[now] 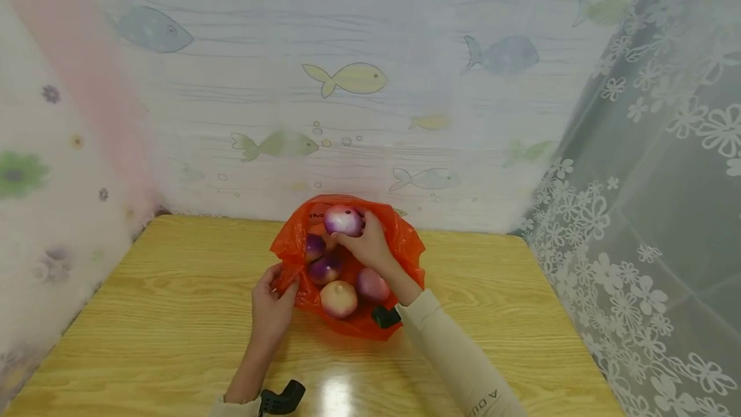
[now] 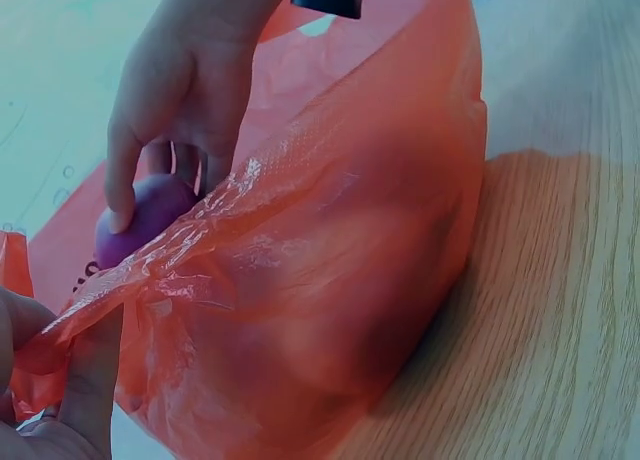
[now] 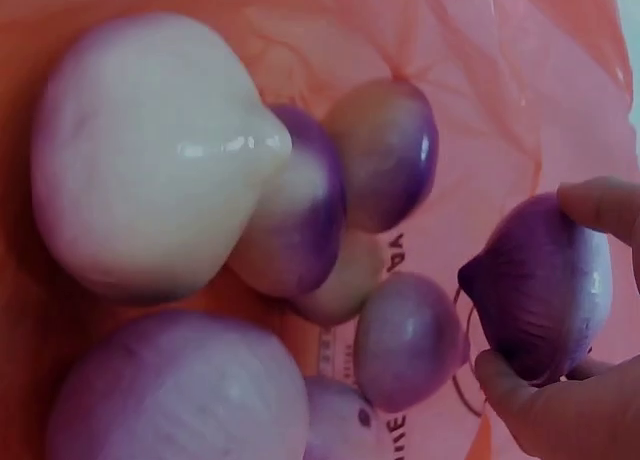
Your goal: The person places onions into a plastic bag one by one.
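A red plastic bag lies with its mouth open on the table, several purple-and-white onions inside. My left hand pinches the bag's left rim between thumb and fingers; the left wrist view shows the film stretched from that grip. Over the back of the bag, my right hand holds one onion by its sides. In the right wrist view this purple onion is apart from the others. A pale onion sits at the front of the bag, beside a pinkish-purple onion.
The bag stands on a wood-grain table, near its back edge. Behind it hangs a pale fish-print curtain. A sheer flower-patterned curtain borders the right side. Dark wrist devices show at the sleeves.
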`<move>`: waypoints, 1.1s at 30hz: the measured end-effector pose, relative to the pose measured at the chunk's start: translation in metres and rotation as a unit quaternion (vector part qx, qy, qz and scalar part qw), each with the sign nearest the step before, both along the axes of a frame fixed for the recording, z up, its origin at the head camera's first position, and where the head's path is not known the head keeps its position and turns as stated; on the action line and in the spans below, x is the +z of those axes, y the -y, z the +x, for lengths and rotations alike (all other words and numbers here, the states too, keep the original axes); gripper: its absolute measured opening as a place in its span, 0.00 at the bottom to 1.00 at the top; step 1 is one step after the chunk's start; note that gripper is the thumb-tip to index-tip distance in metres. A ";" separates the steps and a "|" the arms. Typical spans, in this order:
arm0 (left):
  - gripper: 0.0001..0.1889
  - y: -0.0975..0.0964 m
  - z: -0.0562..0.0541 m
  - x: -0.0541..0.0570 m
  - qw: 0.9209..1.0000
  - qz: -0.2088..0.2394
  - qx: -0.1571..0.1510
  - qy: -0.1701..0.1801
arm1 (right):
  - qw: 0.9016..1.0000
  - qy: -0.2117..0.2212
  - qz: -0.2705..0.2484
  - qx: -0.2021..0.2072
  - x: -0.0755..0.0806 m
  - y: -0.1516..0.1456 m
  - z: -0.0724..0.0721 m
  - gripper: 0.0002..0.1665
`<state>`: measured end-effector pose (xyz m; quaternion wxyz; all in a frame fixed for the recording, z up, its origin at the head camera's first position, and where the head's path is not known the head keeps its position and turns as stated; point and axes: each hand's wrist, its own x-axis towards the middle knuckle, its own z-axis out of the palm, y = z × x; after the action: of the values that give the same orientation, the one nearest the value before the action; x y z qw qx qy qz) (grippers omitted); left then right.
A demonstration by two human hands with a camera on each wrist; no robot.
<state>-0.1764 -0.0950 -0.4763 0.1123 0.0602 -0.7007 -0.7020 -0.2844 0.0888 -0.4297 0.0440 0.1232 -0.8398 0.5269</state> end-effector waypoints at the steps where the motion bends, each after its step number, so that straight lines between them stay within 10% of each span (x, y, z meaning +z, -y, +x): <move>1: 0.19 0.000 0.000 0.000 1.000 -0.001 0.000 -0.001 | 1.000 0.002 0.000 0.000 -0.001 -0.001 -0.001 0.44; 33: 0.19 -0.001 0.001 0.003 1.000 -0.005 0.002 0.003 | 0.999 0.030 -0.033 -0.022 -0.018 -0.027 0.007 0.47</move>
<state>-0.1750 -0.0944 -0.4736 0.1122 0.0630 -0.7044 -0.6980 -0.2774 0.1161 -0.4480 0.0342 0.0876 -0.8251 0.5571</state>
